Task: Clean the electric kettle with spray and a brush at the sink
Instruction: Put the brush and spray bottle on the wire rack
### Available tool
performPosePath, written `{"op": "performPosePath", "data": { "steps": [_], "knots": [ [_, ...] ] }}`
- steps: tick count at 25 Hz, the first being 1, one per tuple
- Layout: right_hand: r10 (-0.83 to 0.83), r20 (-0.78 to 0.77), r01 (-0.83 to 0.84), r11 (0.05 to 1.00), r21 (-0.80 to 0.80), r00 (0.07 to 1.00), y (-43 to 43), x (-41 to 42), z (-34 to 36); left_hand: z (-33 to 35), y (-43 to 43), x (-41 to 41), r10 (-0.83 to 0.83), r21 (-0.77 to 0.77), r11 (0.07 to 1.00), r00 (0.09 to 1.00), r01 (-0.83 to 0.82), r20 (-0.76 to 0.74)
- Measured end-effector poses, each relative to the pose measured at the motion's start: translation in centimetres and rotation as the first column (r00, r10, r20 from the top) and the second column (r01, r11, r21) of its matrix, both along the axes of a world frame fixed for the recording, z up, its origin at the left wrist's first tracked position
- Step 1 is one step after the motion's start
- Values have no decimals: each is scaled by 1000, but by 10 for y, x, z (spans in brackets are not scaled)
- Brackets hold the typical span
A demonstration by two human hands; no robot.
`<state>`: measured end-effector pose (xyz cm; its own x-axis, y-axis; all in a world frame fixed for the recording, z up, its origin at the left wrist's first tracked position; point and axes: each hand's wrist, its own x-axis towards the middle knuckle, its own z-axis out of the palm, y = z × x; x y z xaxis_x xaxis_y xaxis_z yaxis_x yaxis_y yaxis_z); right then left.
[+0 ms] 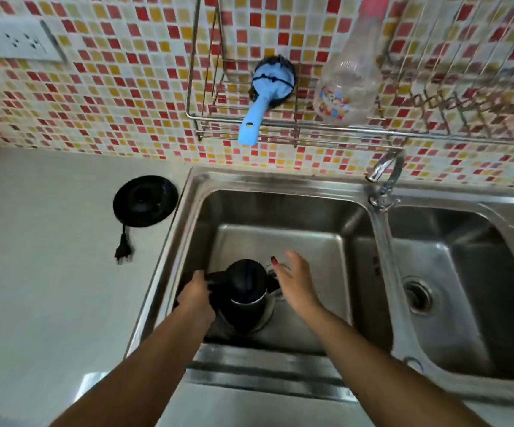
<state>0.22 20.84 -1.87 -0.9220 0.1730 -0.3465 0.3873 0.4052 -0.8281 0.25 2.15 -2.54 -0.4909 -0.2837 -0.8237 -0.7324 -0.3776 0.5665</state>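
Note:
The electric kettle (247, 291), steel with a black lid and black handle, stands in the left basin of the steel sink (283, 183). My left hand (196, 298) is closed around the kettle's handle on its left side. To the right of the kettle my right hand (296, 280) hovers with its fingers spread, holding nothing. A light blue brush (260, 100) with dark bristles lies in the wire rack (218, 118) on the tiled wall, its handle poking down through the wires. A clear spray bottle (351, 78) with a pink top stands in the rack to the right of the brush.
The kettle's black round base (145, 201) with its cord and plug (123, 252) lies on the white counter left of the sink. A tap (385, 171) rises between the two basins. The right basin has a drain (417, 295). A socket plate (12, 38) is on the wall.

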Motion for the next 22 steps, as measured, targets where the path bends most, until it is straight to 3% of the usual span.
{"op": "performPosePath", "data": {
  "steps": [2, 6, 9, 13, 17, 22],
  "knots": [
    [-39, 132, 46, 998, -48, 991, -16, -1, -21, 10, 12, 5, 38, 142, 989, 999, -40, 19],
    [-45, 158, 60, 994, -96, 986, -31, 9, -32, 3, 24, 12, 42, 288, 957, 999, -45, 17],
    [-41, 128, 53, 995, -89, 991, -31, 15, -30, -21, 20, 15, 75, 250, 966, 996, -60, -50],
    [-111, 77, 118, 988, -96, 991, -34, 22, -18, -3, 18, 22, 20, 301, 954, 995, 11, -102],
    [-220, -124, 199, 966, -165, 968, -43, 25, 27, 31, 3, 12, -42, 312, 941, 962, 128, -268],
    [-217, -438, 101, 956, -274, 872, -91, -11, 113, 115, -33, -13, 69, 279, 955, 831, 106, -552]
  ]
}}
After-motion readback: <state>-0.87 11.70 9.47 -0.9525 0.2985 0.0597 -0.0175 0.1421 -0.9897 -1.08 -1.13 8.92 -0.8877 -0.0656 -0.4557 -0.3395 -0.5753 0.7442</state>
